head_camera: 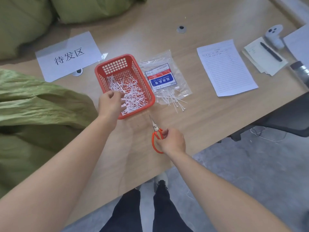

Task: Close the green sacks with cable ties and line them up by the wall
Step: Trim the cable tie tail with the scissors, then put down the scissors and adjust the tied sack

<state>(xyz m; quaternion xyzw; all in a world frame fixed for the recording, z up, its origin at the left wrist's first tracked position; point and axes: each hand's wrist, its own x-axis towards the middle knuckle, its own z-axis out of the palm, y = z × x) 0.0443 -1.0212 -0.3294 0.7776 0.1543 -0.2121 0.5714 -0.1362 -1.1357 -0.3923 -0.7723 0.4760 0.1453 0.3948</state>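
The cable ties (132, 92) lie in a loose white heap in the red basket (151, 96), directly under the left hand (111, 102). Its fingers (122, 104) are spread and relaxed over the pile, with nothing plainly pinched. The ties look light, thin, springy and slick. They are also tangled, so I'd lift one by its end rather than scoop. The right hand (173, 141) grips the orange handles of the scissors (155, 126), blades pointing towards the basket, on the counter (192, 118).

Left of the left fingers slumps a green sack (38, 104), soft and crinkled. It looks bulky, and I'd gather it at the neck. More green sacks (25, 19) lie beyond the fingers, past a printed sign (68, 56). An opened packet of ties (164, 79) sits just right of the basket.

The left fingers are motion-blurred. The sack mouths are out of frame, so I cannot tell whether any is closed, and no wall shows.
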